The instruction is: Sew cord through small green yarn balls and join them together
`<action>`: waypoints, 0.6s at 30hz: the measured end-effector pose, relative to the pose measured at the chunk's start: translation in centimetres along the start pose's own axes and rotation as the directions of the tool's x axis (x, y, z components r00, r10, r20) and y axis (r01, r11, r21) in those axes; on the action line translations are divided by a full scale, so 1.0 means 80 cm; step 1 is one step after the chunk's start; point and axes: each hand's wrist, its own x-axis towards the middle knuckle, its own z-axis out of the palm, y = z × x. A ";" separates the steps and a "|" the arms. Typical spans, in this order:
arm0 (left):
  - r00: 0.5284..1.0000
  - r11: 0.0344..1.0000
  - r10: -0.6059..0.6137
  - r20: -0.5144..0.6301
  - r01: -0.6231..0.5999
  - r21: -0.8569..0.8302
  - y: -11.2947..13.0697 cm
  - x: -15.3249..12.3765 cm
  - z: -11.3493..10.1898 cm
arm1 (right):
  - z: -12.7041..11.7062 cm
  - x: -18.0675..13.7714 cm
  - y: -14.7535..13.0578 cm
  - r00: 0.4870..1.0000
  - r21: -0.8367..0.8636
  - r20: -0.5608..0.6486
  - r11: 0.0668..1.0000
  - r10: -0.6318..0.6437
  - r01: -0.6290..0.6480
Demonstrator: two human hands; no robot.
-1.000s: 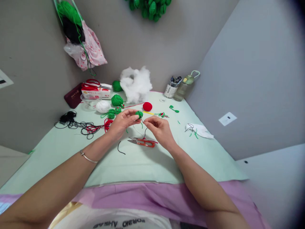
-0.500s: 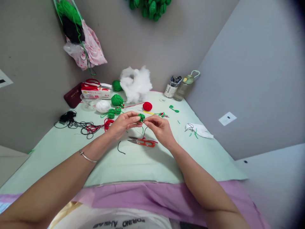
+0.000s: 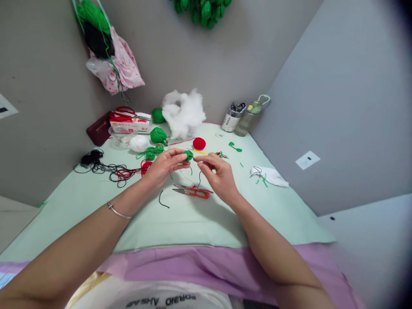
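Between the thumb and fingers of my left hand (image 3: 169, 164) is a small green crocheted ball (image 3: 188, 155) with dark lines on it. My right hand (image 3: 216, 171) is just to the right, its fingertips pinched on a black yarn (image 3: 199, 178) whose tail hangs down toward the table. Whether a needle is also in that pinch is too small to make out. Below both hands lie orange-handled thread snips (image 3: 196, 192), blades pointing left. A short black yarn scrap (image 3: 162, 201) rests left of them. Beyond my right hand is a yellow-handled crochet hook (image 3: 201, 152).
Behind my hands are a red yarn ball (image 3: 199, 143), a green yarn ball (image 3: 158, 135) and white stuffing (image 3: 183, 113). Tangled black yarn (image 3: 92, 159) lies left. Red scissors (image 3: 124, 112) rest on a box. A bottle (image 3: 249, 118) and pen cup (image 3: 232, 118) stand back right.
My right hand has drawn a little away to the right from the green ball, with the black yarn. My left hand has shifted slightly left and turned the ball a bit.
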 end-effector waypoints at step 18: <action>0.999 1.000 -0.026 0.028 0.025 0.016 0.002 -0.004 0.005 | 0.006 -0.001 0.009 0.999 -0.089 0.048 0.996 0.003 0.001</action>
